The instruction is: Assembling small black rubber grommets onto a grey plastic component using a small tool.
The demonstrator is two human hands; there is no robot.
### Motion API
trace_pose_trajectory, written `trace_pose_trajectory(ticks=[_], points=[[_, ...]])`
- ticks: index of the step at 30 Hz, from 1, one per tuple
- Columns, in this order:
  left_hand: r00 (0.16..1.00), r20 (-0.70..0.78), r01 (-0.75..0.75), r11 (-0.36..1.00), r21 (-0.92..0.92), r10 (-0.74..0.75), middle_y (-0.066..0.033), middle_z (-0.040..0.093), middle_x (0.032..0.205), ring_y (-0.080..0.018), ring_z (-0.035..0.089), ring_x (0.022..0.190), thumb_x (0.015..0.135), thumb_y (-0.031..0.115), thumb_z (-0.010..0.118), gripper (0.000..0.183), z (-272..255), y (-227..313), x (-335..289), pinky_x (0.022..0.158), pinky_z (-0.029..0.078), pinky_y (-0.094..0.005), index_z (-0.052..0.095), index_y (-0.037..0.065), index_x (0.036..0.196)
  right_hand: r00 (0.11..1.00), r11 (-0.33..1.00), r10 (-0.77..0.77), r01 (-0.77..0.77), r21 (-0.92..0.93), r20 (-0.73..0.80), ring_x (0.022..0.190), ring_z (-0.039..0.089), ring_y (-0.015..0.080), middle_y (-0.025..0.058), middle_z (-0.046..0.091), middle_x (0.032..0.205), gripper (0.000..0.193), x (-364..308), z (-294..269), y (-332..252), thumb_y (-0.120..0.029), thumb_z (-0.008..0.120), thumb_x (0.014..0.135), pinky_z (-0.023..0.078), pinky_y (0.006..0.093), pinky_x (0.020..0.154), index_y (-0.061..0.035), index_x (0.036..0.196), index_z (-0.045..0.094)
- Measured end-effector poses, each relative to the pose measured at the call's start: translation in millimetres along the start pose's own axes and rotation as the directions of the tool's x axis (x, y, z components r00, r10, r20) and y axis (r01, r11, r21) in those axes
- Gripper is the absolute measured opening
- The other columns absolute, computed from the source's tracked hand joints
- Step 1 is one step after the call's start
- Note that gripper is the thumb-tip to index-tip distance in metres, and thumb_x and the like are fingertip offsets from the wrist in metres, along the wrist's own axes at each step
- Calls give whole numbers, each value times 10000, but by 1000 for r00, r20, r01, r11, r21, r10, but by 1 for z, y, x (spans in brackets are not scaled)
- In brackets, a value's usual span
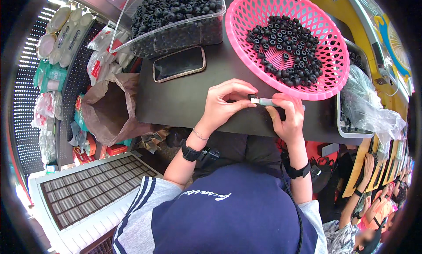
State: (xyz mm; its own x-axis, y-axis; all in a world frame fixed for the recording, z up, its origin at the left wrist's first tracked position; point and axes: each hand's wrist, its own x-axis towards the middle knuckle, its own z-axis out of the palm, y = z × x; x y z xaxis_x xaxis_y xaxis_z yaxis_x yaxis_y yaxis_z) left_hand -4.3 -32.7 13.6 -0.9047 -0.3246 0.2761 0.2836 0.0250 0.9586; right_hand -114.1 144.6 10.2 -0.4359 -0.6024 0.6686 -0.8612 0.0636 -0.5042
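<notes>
Above the front part of the dark table (pixel 189 93), my hands meet at their fingertips. Thumb and fingers of my left hand (pixel 222 103) pinch a small black part (pixel 252 96), mostly hidden by the fingers. My right hand (pixel 288 114) grips a pale pen-shaped tool (pixel 266 102), its white end touching or very close to the black part; I cannot tell which. Just beyond my right hand, a pink lattice basket (pixel 235 36) holds many small black ring-like pieces (pixel 285 43).
A clear plastic bin (pixel 176 43) full of similar black pieces stands at the back left, with a phone (pixel 179 64) before it. An open brown bag (pixel 105 105) hangs left of the table. Rightward are a tray covered by a plastic bag (pixel 367 104) and other people.
</notes>
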Motion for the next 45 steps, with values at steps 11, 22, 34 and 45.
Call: trace_pose_trajectory(ticks=[11, 22, 34, 45], points=[[1000, -7, 7, 1000, -17, -7, -171, 648, 1086, -197, 681, 924, 759, -120, 717, 277, 1, 0, 0, 804, 595, -295, 668, -54, 1024, 1000, 1000, -20, 20, -6, 6, 810, 637, 313, 107, 662, 901, 300, -1, 0, 2, -96, 783, 733, 478, 410, 713, -60, 941, 570], [1000, 1, -14, 997, 78, 14, -164, 657, 1062, -174, 681, 880, 755, -109, 725, 255, 0, -1, 0, 767, 588, -273, 682, -50, 1000, 1000, 1000, -27, 27, -13, 14, 808, 643, 295, 94, 666, 913, 305, -1, 0, 2, -99, 785, 732, 468, 395, 714, -68, 949, 572], [996, -14, -79, 978, 194, 83, -131, 682, 1001, -132, 659, 793, 694, -71, 786, 281, 1, 1, 0, 695, 555, -248, 705, -12, 957, 999, 999, -35, 35, 2, 23, 790, 636, 296, 94, 660, 895, 289, -2, 2, 1, -105, 792, 724, 468, 398, 695, -61, 919, 582], [990, -12, -135, 959, 248, 142, -120, 698, 961, -124, 641, 747, 708, -37, 786, 242, 0, 0, -1, 648, 525, -242, 716, 8, 935, 998, 998, -52, 52, 27, 16, 779, 630, 295, 95, 653, 878, 322, -2, 4, 1, -87, 795, 710, 461, 406, 672, -63, 936, 567]])
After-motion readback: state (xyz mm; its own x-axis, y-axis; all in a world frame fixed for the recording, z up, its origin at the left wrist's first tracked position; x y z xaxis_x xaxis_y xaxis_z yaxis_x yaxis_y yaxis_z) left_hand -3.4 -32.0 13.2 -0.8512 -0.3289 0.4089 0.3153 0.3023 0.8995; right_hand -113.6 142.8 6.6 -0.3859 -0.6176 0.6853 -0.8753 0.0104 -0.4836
